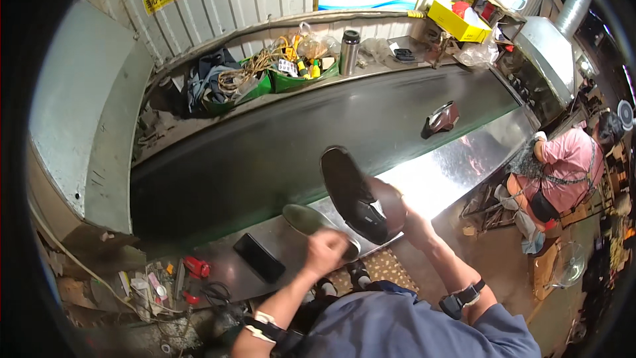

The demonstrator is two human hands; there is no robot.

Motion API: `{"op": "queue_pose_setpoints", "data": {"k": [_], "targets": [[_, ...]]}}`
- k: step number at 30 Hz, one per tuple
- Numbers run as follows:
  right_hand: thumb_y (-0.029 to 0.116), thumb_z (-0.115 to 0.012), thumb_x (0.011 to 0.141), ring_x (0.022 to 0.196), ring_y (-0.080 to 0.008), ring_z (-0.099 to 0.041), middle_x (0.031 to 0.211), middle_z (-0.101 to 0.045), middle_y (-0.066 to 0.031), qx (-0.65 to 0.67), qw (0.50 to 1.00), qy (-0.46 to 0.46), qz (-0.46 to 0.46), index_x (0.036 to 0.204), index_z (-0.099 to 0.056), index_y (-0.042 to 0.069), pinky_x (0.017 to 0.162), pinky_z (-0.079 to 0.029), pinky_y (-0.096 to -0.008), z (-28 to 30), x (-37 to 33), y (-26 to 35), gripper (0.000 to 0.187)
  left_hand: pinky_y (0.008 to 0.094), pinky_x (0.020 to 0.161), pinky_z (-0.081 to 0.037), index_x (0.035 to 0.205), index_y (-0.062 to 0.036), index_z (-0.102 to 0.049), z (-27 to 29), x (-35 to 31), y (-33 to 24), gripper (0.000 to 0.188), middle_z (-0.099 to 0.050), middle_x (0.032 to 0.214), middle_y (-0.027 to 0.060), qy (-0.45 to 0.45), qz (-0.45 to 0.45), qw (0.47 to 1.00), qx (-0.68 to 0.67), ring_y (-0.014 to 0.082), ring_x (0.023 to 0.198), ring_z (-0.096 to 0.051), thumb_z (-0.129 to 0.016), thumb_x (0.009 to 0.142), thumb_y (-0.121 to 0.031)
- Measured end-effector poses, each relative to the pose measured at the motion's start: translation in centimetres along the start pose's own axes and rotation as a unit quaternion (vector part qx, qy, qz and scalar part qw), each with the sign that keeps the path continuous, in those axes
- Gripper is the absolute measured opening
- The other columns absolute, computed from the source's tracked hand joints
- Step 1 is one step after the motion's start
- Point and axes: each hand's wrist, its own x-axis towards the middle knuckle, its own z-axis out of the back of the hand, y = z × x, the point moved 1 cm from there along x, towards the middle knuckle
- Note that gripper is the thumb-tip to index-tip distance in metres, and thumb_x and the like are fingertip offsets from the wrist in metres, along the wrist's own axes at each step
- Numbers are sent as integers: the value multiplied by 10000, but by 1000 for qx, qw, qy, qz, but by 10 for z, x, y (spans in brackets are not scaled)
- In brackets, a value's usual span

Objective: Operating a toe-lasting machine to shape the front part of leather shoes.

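My right hand (412, 223) grips a dark brown leather shoe (348, 182) by its heel end, and the shoe hangs over the near edge of the conveyor belt with its toe pointing away. Just left of it, my closed left hand (326, 252), slightly blurred, holds a flat grey-green piece shaped like a shoe sole (303, 218). One end of that piece sticks out beyond my fist and the other shows beside it; the middle is covered by my fingers. A second brown shoe (442, 119) lies farther right on the dark belt (265, 152).
A black phone (259, 258) lies on the metal ledge, with a red tool (196, 268) to its left. Behind the belt stand green bins (298, 81) and a steel flask (350, 53). Metal housings (86, 119) flank the belt. A co-worker in pink (570, 166) sits at right.
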Motion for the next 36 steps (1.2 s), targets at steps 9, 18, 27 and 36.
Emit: {"op": "queue_pose_setpoints", "data": {"k": [9, 18, 27, 36], "targets": [[132, -766, 817, 691, -220, -592, 707, -504, -25, -561, 706, 256, 350, 1333, -589, 51, 1132, -408, -514, 14, -45, -86, 551, 364, 895, -494, 1115, -28, -690, 84, 54, 36, 297, -705, 1061, 91, -151, 420, 857, -259, 208, 1010, -639, -725, 904, -234], [222, -928, 694, 1351, -441, -440, 1481, -382, -284, -414, 849, 112, 308, 1459, -399, -18, 1096, -403, -443, -7, -9, -132, 960, 356, 793, -497, 1026, 3, -735, 76, 68, 61, 320, -741, 923, 139, -306, 326, 887, 110, 220, 852, -674, -692, 917, -295], [158, -827, 788, 1343, -450, -465, 1419, -467, -309, -492, 801, 235, 249, 1440, -402, -75, 1120, -397, -457, 75, -52, -97, 813, 340, 865, -496, 1031, 20, -718, 8, 17, 36, 346, -721, 970, 104, -217, 474, 846, -115, 192, 933, -651, -739, 884, -292], [131, -789, 760, 1383, -454, -421, 1469, -436, -296, -400, 826, 290, 271, 1463, -398, -38, 1165, -323, -513, 106, -27, -122, 822, 489, 890, -515, 1105, -71, -639, -43, 37, 25, 541, -710, 1028, 202, -339, 437, 811, 189, 409, 1011, -665, -789, 697, -393]]}}
